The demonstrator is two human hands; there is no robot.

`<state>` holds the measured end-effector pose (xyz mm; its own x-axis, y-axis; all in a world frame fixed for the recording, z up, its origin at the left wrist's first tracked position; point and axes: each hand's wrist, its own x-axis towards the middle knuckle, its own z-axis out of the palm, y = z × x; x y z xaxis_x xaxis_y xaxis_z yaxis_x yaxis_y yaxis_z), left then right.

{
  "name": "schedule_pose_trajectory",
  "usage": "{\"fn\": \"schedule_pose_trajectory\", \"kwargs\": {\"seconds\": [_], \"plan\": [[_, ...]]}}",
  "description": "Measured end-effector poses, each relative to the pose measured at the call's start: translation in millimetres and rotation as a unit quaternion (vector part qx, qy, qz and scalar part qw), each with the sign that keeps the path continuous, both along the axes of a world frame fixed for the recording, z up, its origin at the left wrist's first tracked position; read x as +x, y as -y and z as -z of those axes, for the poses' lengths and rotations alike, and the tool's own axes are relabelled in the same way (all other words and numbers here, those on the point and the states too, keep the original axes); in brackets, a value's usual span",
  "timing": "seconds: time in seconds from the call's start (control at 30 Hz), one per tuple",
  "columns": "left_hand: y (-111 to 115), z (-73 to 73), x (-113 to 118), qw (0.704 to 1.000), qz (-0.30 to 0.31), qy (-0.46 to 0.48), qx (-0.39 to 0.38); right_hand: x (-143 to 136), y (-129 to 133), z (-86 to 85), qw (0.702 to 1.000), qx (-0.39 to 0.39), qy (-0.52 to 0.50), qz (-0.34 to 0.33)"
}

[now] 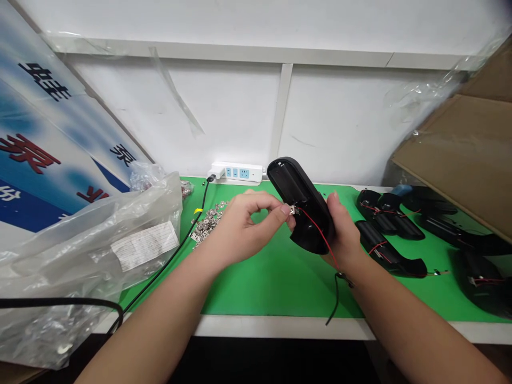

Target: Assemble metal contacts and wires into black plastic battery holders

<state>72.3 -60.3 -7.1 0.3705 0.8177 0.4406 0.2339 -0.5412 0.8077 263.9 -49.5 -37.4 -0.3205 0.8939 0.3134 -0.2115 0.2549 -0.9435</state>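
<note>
My right hand (344,230) holds a long black plastic housing (307,213) from its right side, tilted above the green mat (256,288). The housing's hollow inner side shows. Thumb and forefinger of my left hand (256,223) pinch a small silvery metal piece (293,210) at the housing's left edge. A red wire (320,230) runs from near that piece across the housing and down past my right wrist, where a dark wire end (336,298) hangs. Behind my left hand lies a pile of small metal parts (206,226).
A white power strip (244,172) with a black cable (176,250) sits by the wall. Plastic bags (148,234) fill the left side. More black housings (388,256) with red wires lie right, beside a cardboard box (460,144).
</note>
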Motion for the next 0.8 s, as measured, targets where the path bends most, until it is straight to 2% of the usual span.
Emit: {"fn": "schedule_pose_trajectory", "kwargs": {"seconds": [0.1, 0.23, 0.37, 0.43, 0.63, 0.8], "plan": [[-2.0, -0.6, -0.8, 0.997, -0.025, -0.036, 0.065, -1.6, -0.8, -3.8, 1.000, -0.016, -0.011, -0.005], [-3.9, -1.1, -5.8, 0.990, -0.020, -0.092, 0.102, -1.5, -2.5, -3.9, 0.999, -0.013, -0.016, -0.028], [-4.1, -2.1, -12.2, 0.984, 0.012, -0.174, 0.038, 2.4, -3.8, -1.8, 0.996, -0.052, -0.009, -0.067], [-4.4, -3.1, -15.3, 0.980, 0.027, -0.196, 0.031, 4.7, -5.5, -1.3, 0.995, -0.060, -0.001, -0.078], [-6.7, -5.4, -23.6, 0.975, 0.026, -0.200, 0.096, 7.7, -11.1, -4.4, 0.995, 0.015, 0.059, -0.075], [-7.6, -4.4, -22.6, 0.981, -0.006, -0.165, 0.105, 10.1, -8.2, -7.7, 0.998, -0.017, 0.028, -0.062]]}}
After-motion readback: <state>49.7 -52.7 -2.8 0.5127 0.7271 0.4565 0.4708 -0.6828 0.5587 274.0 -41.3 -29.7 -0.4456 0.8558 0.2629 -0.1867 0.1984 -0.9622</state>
